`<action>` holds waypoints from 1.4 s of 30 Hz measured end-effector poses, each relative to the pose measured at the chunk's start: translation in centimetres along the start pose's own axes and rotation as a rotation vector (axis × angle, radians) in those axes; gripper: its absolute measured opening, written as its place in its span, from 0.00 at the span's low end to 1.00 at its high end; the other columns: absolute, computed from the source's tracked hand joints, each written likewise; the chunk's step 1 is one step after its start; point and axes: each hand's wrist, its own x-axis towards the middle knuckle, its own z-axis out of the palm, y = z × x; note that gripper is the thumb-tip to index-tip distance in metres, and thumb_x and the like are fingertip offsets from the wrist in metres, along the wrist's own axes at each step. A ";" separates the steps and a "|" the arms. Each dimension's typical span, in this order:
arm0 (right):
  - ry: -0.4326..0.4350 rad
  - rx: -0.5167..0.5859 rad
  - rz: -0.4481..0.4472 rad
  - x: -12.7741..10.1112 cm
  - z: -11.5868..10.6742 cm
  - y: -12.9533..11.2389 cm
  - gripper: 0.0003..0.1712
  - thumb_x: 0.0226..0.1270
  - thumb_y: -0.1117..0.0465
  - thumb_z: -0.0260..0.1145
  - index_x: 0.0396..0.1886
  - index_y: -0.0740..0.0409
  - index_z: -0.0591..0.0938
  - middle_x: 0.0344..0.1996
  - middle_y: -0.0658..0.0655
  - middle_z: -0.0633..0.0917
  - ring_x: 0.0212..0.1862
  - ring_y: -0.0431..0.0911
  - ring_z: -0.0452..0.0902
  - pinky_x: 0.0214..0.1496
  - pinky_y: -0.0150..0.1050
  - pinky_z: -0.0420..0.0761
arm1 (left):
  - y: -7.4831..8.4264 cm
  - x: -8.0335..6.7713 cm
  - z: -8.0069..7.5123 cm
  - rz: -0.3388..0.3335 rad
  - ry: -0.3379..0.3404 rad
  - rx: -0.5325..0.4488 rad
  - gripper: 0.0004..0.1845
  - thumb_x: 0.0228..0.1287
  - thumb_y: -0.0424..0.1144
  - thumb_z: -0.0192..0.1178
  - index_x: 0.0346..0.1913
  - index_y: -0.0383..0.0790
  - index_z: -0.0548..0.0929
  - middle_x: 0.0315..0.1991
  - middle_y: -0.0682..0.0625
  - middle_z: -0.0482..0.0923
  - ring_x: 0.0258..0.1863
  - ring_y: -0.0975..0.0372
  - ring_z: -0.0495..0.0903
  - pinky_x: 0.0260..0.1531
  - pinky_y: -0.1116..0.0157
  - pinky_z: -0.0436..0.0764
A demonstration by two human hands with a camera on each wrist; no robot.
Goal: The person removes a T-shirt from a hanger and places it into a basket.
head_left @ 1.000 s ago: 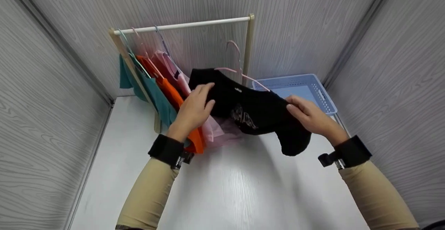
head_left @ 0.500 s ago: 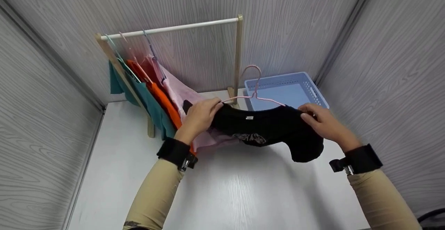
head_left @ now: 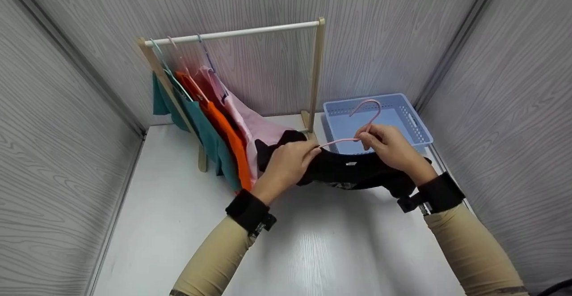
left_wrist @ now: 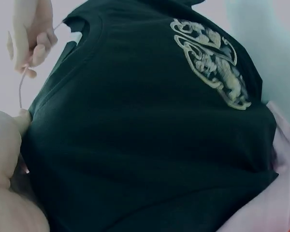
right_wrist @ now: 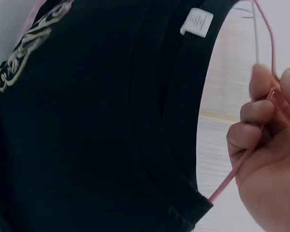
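Hands work just in front of the blue basket [head_left: 415,124]: the left hand [head_left: 288,164] grips the shoulder of a black T-shirt [head_left: 357,175], while the right hand [head_left: 386,146] pinches the neck of the pink hanger [head_left: 364,117] rising from its collar, above the desk [head_left: 313,251].

The black shirt [head_left: 353,173] hides most of the pink hanger [head_left: 364,117]; only its hook and one arm show. The left hand [head_left: 288,164] covers the shirt's left shoulder, the right hand [head_left: 389,148] its collar's right side. In the left wrist view, the shirt's lower part is cut off by the edge. The print [left_wrist: 212,60] and the label [right_wrist: 196,22] are too blurred to read.
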 end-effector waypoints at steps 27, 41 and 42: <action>0.121 0.011 -0.028 -2.3 -2.1 0.9 0.11 0.72 0.75 0.52 0.33 0.75 0.80 0.25 0.62 0.76 0.28 0.38 0.66 0.34 0.24 0.68 | -6.5 -6.8 -0.2 -0.299 -0.054 -0.041 0.14 0.76 0.53 0.44 0.41 0.51 0.77 0.22 0.49 0.75 0.27 0.53 0.83 0.34 0.57 0.79; 0.121 0.175 0.127 -1.6 -0.7 2.8 0.15 0.77 0.68 0.48 0.34 0.72 0.77 0.28 0.59 0.75 0.30 0.41 0.67 0.34 0.28 0.68 | -4.5 -7.0 1.3 -0.217 -0.127 -0.051 0.12 0.76 0.47 0.46 0.47 0.49 0.80 0.29 0.50 0.79 0.29 0.58 0.78 0.35 0.59 0.78; 0.099 0.182 0.145 -1.4 -0.4 2.5 0.15 0.77 0.68 0.47 0.35 0.73 0.77 0.28 0.59 0.75 0.29 0.41 0.66 0.34 0.29 0.67 | -4.0 -6.8 1.6 -0.191 -0.137 -0.064 0.12 0.76 0.47 0.46 0.47 0.49 0.80 0.26 0.50 0.77 0.27 0.58 0.77 0.33 0.60 0.77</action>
